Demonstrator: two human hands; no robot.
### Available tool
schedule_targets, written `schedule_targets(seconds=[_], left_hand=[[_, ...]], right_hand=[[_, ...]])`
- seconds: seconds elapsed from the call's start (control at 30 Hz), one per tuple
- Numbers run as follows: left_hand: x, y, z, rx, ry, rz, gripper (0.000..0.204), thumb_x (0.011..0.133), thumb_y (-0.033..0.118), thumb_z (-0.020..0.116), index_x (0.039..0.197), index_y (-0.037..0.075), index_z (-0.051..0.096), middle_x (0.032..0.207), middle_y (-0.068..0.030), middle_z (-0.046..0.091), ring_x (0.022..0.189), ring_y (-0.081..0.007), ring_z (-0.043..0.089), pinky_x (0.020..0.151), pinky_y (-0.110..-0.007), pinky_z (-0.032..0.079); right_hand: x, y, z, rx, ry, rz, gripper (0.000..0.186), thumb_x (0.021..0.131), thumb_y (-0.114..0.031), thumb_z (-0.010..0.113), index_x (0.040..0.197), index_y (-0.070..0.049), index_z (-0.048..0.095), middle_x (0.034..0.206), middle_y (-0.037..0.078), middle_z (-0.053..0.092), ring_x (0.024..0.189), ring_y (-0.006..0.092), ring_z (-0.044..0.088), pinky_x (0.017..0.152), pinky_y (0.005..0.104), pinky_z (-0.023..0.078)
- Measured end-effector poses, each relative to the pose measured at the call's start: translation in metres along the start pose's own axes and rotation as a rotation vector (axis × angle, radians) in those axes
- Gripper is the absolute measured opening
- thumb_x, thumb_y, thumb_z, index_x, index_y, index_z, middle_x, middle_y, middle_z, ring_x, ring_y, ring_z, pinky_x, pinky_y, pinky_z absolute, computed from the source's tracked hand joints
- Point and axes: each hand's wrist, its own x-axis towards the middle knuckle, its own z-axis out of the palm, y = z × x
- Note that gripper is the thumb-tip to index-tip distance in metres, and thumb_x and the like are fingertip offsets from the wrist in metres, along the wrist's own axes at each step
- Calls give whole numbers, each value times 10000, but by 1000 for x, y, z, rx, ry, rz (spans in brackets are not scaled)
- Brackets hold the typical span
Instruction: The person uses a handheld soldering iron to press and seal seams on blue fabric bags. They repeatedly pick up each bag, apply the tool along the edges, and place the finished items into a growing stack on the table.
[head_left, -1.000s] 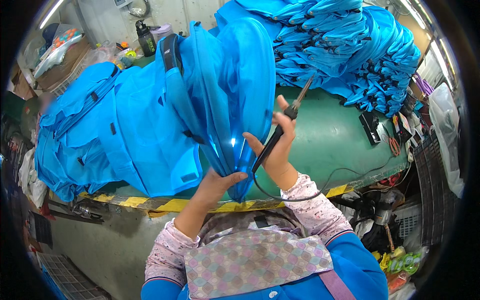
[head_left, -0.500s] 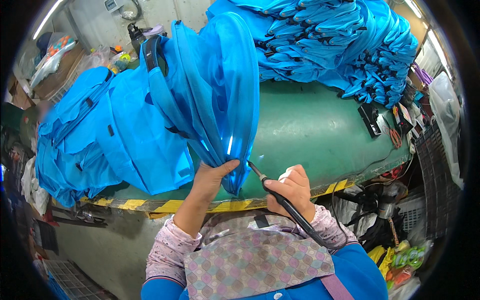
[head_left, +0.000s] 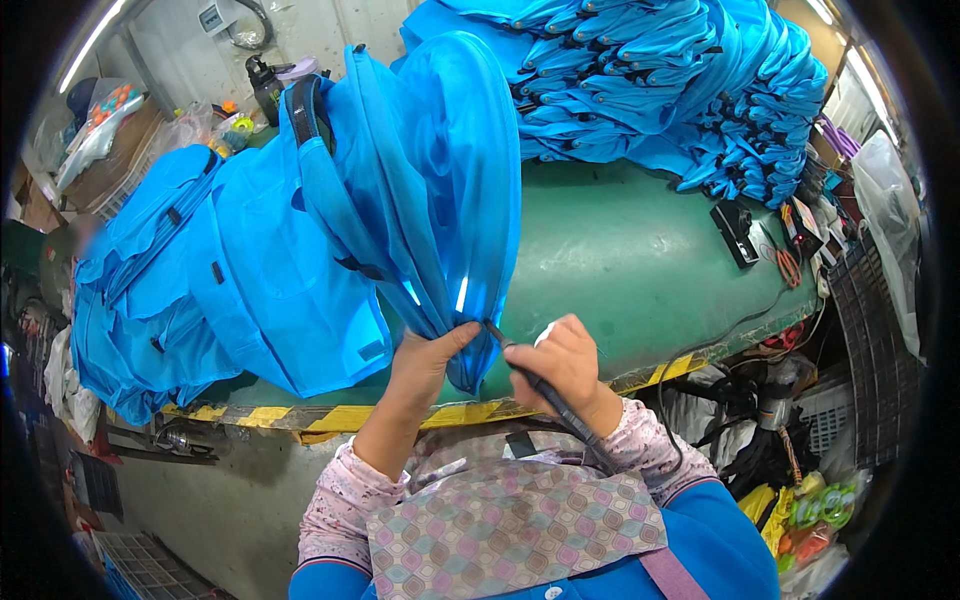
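My left hand (head_left: pixel 420 365) pinches the lower end of a folded bright blue fabric piece (head_left: pixel 450 170) with curved, padded edges and a dark strap. My right hand (head_left: pixel 562 372) grips a black corded hand tool (head_left: pixel 555 405) with a narrow metal tip; its tip meets the blue fabric just right of my left thumb. More blue fabric pieces (head_left: pixel 250 290) with small black tabs lie to the left on the green table (head_left: pixel 620 260).
A tall pile of blue pieces (head_left: pixel 620 90) sits at the back right. A black device (head_left: pixel 735 230), cables and orange scissor-like handles (head_left: pixel 785 265) lie at the right end. A bottle (head_left: pixel 265 90) and bagged items stand behind; yellow-black tape (head_left: pixel 350 418) marks the front edge.
A second ago the tool pointed up beside the fabric; my right hand has since brought it down and turned its tip onto the fabric, which has shifted slightly left.
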Motion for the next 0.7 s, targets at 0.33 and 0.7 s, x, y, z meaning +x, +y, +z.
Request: schedule_targets(seconds=[0.33,0.7], left_hand=[[-11,7,10,-121,56,45,493,861,128,765,1297,34,554,1197,-65,643,1071,-166,605,965,-327,464],[-24,-4,-6,-18,183,81,356,853,124,771,1157,12,622,1070,-53,678,929,-138,636,847,-289,509]], right_hand=[[30,23,14,17,108,9,371,844,-79,676,1212,-97,640,1139,134,675,963,293,647,940,461,483],[32,27,43,355,21,284,589,814,48,730,1330,-117,501,1318,185,570,1027,291,639,935,397,502]])
